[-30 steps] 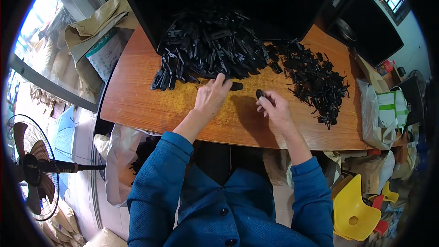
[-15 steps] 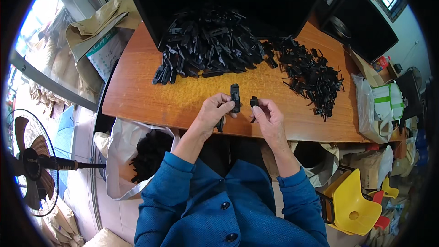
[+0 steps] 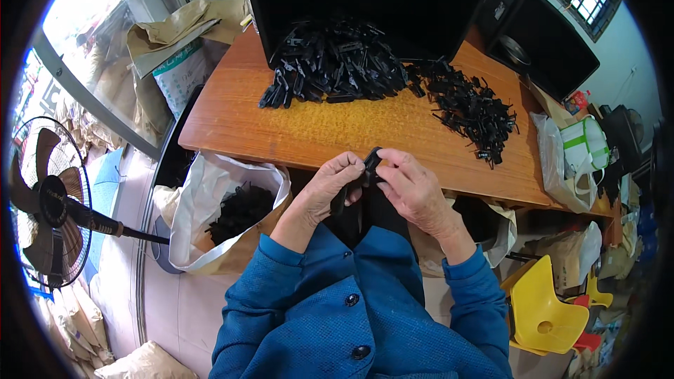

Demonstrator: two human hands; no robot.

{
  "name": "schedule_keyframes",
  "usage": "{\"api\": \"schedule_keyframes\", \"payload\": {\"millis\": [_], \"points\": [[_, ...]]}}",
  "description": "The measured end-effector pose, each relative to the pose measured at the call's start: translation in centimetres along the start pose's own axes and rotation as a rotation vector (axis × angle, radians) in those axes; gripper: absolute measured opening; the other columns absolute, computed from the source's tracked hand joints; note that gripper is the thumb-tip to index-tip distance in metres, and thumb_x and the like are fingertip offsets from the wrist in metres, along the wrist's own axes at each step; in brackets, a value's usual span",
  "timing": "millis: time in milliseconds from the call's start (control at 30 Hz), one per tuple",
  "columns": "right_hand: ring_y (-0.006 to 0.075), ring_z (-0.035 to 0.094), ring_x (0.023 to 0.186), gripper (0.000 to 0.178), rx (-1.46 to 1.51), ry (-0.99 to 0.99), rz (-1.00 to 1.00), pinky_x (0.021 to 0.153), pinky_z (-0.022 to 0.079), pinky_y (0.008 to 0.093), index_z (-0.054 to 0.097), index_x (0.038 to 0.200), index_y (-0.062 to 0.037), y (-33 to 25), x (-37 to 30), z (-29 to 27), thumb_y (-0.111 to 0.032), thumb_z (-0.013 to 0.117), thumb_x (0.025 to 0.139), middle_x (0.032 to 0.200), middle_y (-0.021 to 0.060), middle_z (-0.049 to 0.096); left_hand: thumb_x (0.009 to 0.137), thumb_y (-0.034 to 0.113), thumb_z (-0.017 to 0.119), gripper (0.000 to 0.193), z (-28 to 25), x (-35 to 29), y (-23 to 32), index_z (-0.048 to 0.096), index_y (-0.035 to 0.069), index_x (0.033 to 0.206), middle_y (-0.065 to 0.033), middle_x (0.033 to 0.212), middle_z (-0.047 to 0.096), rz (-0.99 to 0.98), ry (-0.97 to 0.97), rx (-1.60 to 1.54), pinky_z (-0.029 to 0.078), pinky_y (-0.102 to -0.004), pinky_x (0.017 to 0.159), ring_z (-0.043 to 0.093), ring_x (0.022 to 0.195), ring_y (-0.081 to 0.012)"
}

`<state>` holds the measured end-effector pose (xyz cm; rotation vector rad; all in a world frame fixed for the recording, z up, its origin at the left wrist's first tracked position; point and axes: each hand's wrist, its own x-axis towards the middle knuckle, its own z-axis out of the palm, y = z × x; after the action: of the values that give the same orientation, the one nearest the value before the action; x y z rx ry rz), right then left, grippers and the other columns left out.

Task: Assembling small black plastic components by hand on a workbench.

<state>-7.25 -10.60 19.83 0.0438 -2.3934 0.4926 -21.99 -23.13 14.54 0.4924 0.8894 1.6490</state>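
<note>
Just off the desk's near edge, my two hands meet around black plastic parts. My left hand point(image 3: 319, 189) grips a long black plastic part point(image 3: 338, 202), whose lower end shows below the fingers. At its upper end, my right hand point(image 3: 418, 196) pinches a small black plastic piece point(image 3: 373, 158) against it. Fingers cover the joint, so I cannot tell whether the two are fitted together. Beyond them on the wooden desk point(image 3: 225, 109) lie a big heap of long black plastic parts point(image 3: 337, 63) at the centre and a heap of smaller black pieces point(image 3: 474, 109) to the right.
A white-lined sack point(image 3: 189, 235) holding black parts point(image 3: 242, 212) stands at the left below the desk. Another open sack point(image 3: 502, 238) sits under its right side. A standing fan point(image 3: 53, 203) is far left, a yellow chair point(image 3: 547, 309) at right. Plastic bags point(image 3: 562, 161) crowd the right end.
My hands, apart before, have come together, bringing the small piece against the long part. They have also dropped from over the desk to its near edge. The whole view has shifted a little.
</note>
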Motion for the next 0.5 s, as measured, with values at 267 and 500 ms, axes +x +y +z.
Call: {"api": "schedule_keyframes", "payload": {"millis": [267, 500], "points": [[0.0252, 0.060, 0.081, 0.024, -0.220, -0.111, -0.184, 0.066, 0.053, 0.0320, 0.059, 0.094, -0.0007, -1.2, -3.1, 0.4, 0.002, 0.065, 0.071, 0.098, 0.0114, 0.057, 0.096, 0.029, 0.054, 0.022, 1.5, -1.3, -1.6, 0.057, 0.010, 0.086, 0.0030, 0.072, 0.053, -0.013, 0.041, 0.193, 0.037, -0.0182, 0.044, 0.050, 0.054, -0.0058], [0.0259, 0.059, 0.081, 0.028, -0.215, 0.106, 0.055, 0.065, 0.052, 0.0326, 0.058, 0.096, -0.0006, -2.1, -5.2, 2.5, 0.002, 0.064, 0.069, 0.092, 0.0108, 0.054, 0.095, 0.028, 0.054, 0.025, 3.6, -2.1, -2.5, 0.061, 0.005, 0.090, 0.0012, 0.069, 0.056, 0.146, 0.176, 0.506, 0.038, -0.0194, 0.047, 0.051, 0.055, -0.0065]]}}
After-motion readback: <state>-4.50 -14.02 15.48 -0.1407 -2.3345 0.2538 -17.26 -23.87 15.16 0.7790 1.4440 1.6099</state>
